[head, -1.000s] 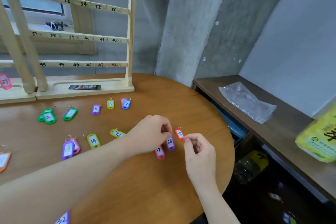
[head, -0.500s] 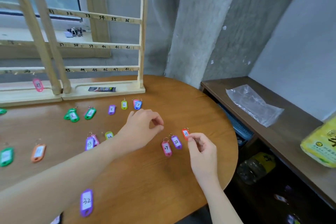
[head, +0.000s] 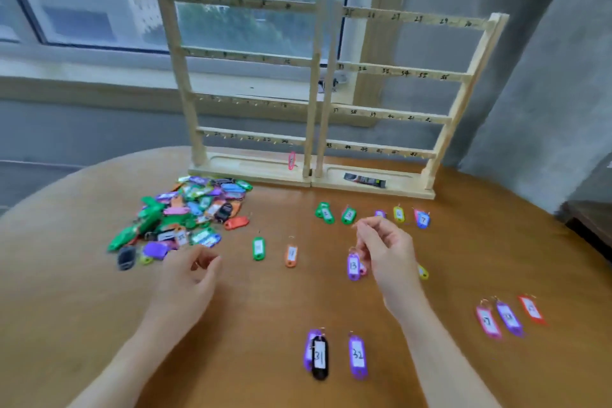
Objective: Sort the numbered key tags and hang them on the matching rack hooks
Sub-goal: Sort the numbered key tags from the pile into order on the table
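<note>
A wooden key rack with numbered rails stands at the back of the round wooden table. A heap of mixed coloured key tags lies left of centre. My left hand hovers beside the heap, fingers loosely curled, holding nothing. My right hand hovers over the middle rows of sorted tags, fingers apart and empty. A purple tag 13 lies just left of it. Tags 31 and 32 lie near me. A pink tag hangs at the rack's bottom rail.
Sorted tags lie in rows: green 2 and 3, blue 7, a green tag, an orange tag. Three tags lie at the right. A dark packet rests on the rack base. A window is behind.
The view has swung left, bringing the tag heap and the whole rack into sight. Both hands have left the three right-hand tags; my left hand has moved beside the heap.
</note>
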{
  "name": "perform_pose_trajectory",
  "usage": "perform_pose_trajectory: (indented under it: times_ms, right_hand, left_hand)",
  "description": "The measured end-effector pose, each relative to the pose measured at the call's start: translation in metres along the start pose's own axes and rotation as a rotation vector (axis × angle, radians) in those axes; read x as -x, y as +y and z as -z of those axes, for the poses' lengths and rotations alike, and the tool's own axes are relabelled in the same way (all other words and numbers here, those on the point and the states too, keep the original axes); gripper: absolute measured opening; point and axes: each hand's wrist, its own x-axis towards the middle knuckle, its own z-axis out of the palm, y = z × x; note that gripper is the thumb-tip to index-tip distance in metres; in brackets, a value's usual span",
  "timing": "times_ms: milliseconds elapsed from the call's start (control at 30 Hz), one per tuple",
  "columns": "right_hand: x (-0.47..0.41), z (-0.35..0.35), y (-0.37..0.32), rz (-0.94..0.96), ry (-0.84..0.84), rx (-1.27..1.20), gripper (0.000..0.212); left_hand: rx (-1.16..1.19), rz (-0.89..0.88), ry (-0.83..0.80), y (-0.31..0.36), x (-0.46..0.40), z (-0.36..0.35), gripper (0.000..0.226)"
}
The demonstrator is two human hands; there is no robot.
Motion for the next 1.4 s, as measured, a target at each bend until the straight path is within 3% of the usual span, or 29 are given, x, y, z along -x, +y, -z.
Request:
perform_pose_trajectory:
  times_ms: [100, 233, 300, 433, 600, 933, 1100, 1267, 1400]
  right_hand:
    - [-0.015, -0.053, 0.001, 0.100, -0.145, 0.156, 0.022]
    - [-0.037, -0.117, 0.000, 0.246, -0.391, 0.483, 0.013]
    - [-0.043, -0.146, 0.007, 0.306, -0.524, 0.649, 0.008]
    - [-0.040, -0.191, 0.020, 0.388, -0.727, 0.823, 0.017]
    - [-0.046, -0.209, 0.022, 0.435, -0.846, 1.024, 0.033]
    - [-0.051, -0.215, 0.010, 0.325, -0.896, 1.172, 0.032]
    - [-0.045, -0.216, 0.015, 0.462, -0.857, 1.262, 0.030]
    - [-0.040, -0.209, 0.016, 0.469, -0.795, 1.184, 0.025]
    - [-0.031, -0.204, 0.013, 0.321, -0.682, 0.961, 0.012]
  left_hand:
    - [-0.149, 0.024, 0.087, -0.035, -0.001, 0.028, 0.014]
    - [-0.425, 0.102, 0.095, -0.057, -0.006, 0.036, 0.040]
    - [-0.497, 0.082, 0.058, -0.058, -0.007, 0.033, 0.042]
    - [-0.524, 0.051, 0.052, -0.060, -0.007, 0.031, 0.032]
    - [-0.481, 0.023, 0.097, -0.061, -0.008, 0.028, 0.027]
    - [-0.491, -0.056, 0.081, -0.065, -0.007, 0.025, 0.032]
    - [-0.463, -0.108, 0.148, -0.060, -0.008, 0.027, 0.032]
    - [-0.324, -0.020, 0.156, -0.067, -0.010, 0.028, 0.025]
    - [-0.285, 0.082, 0.112, -0.069, -0.013, 0.028, 0.023]
